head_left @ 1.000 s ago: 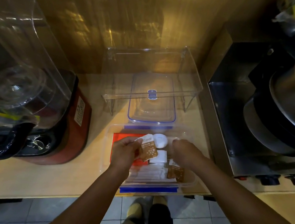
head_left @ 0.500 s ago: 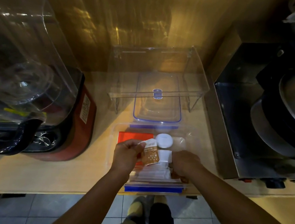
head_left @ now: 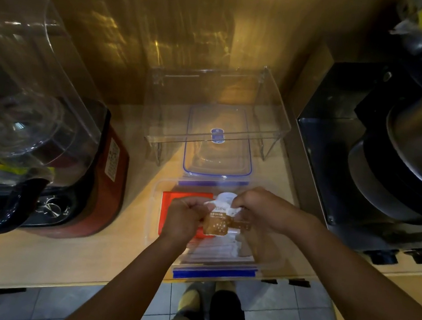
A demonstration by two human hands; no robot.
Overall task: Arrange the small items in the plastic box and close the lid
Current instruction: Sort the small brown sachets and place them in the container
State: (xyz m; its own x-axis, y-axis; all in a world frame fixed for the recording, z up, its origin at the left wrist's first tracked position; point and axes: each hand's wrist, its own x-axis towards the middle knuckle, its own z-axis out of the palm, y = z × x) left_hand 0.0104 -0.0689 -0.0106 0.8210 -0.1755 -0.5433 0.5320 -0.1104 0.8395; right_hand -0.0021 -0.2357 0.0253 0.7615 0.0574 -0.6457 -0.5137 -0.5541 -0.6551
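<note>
A clear plastic box point(head_left: 154, 206) with blue latches sits open at the counter's front edge. Inside lie a red packet point(head_left: 187, 196), white packets and a round white item point(head_left: 224, 197). My left hand point(head_left: 184, 218) pinches a brown-and-white sachet point(head_left: 217, 221) above the box. My right hand point(head_left: 265, 211) grips a second brown sachet point(head_left: 243, 225) beside it, the two sachets overlapping. The box's lid point(head_left: 220, 144), clear with a blue rim, lies flat just behind the box.
A clear acrylic riser point(head_left: 213, 104) stands over the lid at the back. A blender with a red base point(head_left: 107, 170) crowds the left. A metal stove with stacked pots point(head_left: 414, 154) fills the right. Tiled floor and my feet show below the counter edge.
My right hand lifted from the box's lower right with a brown sachet and came up beside my left hand's sachet. The view has shifted slightly.
</note>
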